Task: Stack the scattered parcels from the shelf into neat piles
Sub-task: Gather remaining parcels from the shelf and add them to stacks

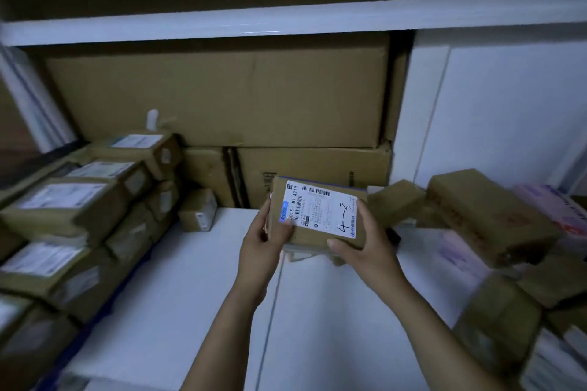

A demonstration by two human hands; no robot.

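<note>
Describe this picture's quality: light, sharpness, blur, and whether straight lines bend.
Head view: dim, bluish light; the held parcel and its label are sharp between the left hand and right hand; the stacked parcels at left and loose parcels at right are smeared by blur; the upper shelf edge bows, wide-angle distortion.

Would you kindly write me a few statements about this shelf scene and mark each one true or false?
1. The left hand and right hand both grip the labelled parcel. True.
2. Its label carries a handwritten "4-3". True.
3. The stacked parcels stand on the right side of the shelf. False: they stand on the left; loose parcels lie on the right.
4. The labelled parcel lies on top of the stacked parcels. False: it is held apart from them, near the middle.
5. At the back stand large cardboard boxes. True.
</note>
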